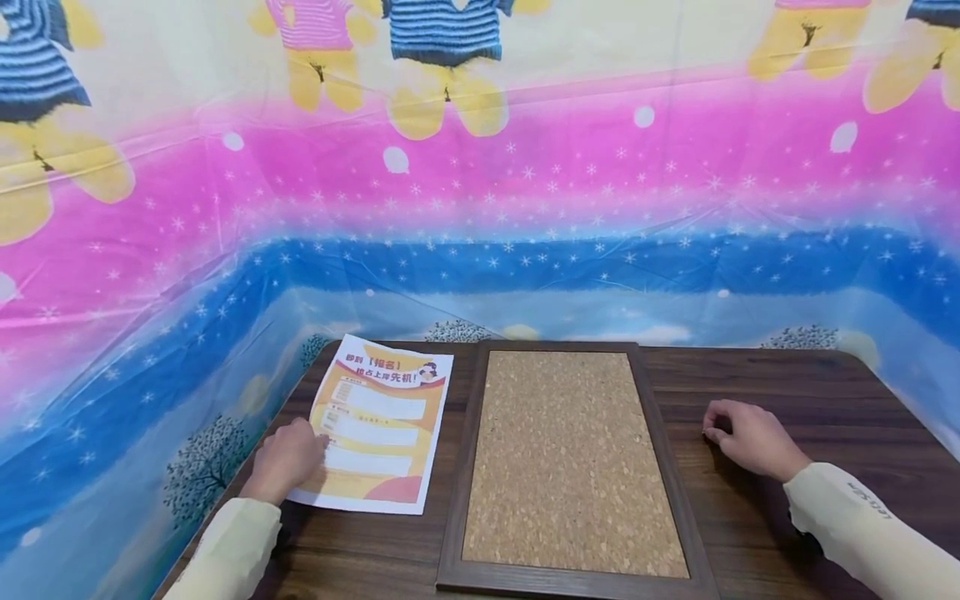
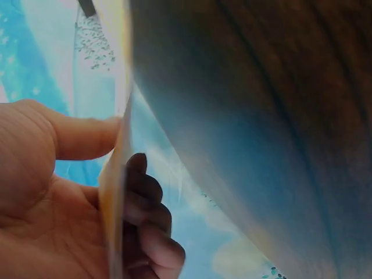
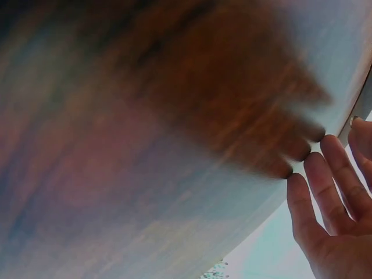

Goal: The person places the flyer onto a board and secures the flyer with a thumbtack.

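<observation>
A printed paper sheet [image 1: 378, 433] with a yellow, orange and red design and Chinese lettering is at the left of the table. My left hand [image 1: 288, 454] grips its left edge. In the left wrist view the sheet [image 2: 115, 192] shows edge-on, thumb on one side and curled fingers [image 2: 152, 229] on the other. Between my hands lies a cork board [image 1: 570, 458] in a dark brown frame. Over on the right, my right hand [image 1: 753, 437] rests on the wooden table with loosely bent fingers and holds nothing; its fingertips [image 3: 297, 185] meet the tabletop in the right wrist view.
The dark wood-grain table [image 1: 742, 375] has rounded far corners. Behind it and along the sides hangs a printed cloth [image 1: 525, 200] in pink, blue and cream, with bear figures and snowflakes. The cork board's frame reaches close to the table's far edge.
</observation>
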Available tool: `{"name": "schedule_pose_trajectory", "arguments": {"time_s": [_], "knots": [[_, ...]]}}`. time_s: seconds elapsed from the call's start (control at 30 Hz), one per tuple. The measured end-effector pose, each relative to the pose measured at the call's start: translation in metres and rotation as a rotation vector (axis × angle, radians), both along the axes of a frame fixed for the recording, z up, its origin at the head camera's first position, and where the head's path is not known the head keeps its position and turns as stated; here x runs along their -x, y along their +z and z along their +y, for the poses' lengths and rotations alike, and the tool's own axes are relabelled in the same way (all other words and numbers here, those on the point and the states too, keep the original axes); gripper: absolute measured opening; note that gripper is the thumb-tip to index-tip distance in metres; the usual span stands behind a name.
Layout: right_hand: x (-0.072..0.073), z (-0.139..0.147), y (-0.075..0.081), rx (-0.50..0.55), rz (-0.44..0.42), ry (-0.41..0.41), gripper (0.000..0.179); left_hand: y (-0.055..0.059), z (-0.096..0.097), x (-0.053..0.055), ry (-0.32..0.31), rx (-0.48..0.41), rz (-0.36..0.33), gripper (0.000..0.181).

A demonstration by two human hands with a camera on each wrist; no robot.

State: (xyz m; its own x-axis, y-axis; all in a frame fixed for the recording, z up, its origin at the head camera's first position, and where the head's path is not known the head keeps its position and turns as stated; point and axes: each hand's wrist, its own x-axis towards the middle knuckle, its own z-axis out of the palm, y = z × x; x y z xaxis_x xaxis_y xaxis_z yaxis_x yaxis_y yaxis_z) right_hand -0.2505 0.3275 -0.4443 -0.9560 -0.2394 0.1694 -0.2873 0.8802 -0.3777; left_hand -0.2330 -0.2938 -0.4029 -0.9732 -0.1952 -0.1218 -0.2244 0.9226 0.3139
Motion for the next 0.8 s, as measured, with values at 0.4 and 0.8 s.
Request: {"name": "schedule_pose_trajectory", "arguments": {"time_s": [0.4,0.8], "knots": [[0.001,0.002,0.005,0.056,-0.055,0.004,0.01,0.008,0.005,0.0,0.052,-0.017,0.065,0.042],[0.004,-0.001,0.009,0.064,0.039,0.029,0.008,0.021,0.007,-0.007,0.027,-0.083,0.224,0.036]]}}
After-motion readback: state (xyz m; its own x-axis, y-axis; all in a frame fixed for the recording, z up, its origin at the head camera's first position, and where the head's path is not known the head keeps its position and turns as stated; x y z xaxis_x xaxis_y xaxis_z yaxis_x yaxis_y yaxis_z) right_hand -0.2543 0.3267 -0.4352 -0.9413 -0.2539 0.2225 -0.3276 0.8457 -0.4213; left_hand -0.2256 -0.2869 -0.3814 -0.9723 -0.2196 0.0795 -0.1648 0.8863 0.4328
